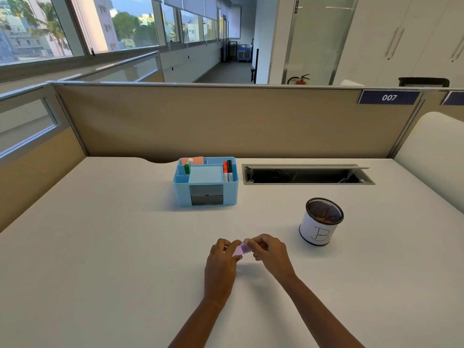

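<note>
Nearest to me in the head view, two bare forearms rise from the bottom edge and meet over the near middle of the flat white desk [100, 247]. Between them is a small pale purple piece [241, 249]; I cannot tell what it is made of. The left hand [222, 257] pinches its near left side with curled fingers. The right hand [270, 252] grips its far right end, fingertips [247, 241] bent over the top. The pale purple piece is partly hidden by the fingers, and I cannot tell whether it touches the desk.

Ahead and to the right, near the right hand but apart from it, stands a black mesh pen cup [319, 229] wrapped in white paper marked B. Well beyond the hands sits a light blue plastic desk organiser [180, 194] holding red and black markers [227, 170]. Just to its right, an open grey cable hatch [307, 174] is sunk into the desk. A tan fabric partition [226, 121] closes the far edge. Bare desk stretches wide to the left of the hands.
</note>
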Demonstrator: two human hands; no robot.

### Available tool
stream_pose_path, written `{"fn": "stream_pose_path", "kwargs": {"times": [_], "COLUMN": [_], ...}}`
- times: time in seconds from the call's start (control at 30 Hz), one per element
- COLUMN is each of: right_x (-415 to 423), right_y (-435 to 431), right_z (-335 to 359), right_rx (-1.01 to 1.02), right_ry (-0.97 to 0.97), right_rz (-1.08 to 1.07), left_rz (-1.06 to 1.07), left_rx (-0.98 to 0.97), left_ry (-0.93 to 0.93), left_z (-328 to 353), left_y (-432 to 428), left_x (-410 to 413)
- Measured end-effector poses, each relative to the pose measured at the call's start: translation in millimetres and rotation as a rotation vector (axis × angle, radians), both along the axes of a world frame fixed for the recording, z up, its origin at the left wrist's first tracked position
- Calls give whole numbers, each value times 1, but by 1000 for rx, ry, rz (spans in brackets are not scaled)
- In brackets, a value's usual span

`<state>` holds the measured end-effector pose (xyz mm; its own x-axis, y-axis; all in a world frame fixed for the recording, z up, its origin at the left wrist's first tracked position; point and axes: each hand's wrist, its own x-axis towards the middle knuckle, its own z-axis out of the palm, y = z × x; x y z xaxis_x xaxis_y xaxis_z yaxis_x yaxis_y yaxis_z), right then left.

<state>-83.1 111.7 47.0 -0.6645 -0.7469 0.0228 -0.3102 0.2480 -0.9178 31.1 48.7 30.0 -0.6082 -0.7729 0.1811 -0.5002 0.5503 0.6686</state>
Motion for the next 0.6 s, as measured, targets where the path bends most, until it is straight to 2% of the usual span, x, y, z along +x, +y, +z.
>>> {"fn": "stream_pose_path", "kwargs": {"times": [0.3,0.43,0.6], "right_x": [12,12,0], "right_y": [4,5,5], "right_z": [1,3,6], "right_rx": [-46,-52,-23], "right_ry": [34,69,171], "right_rz": [63,119,36], "left_rz": [31,26,36], "left_rx": [294,305,305], "left_ry": [46,52,78], "left_z": [5,7,6], "left_y": [4,2,3], "left_x": [-7,-9,-10]}}
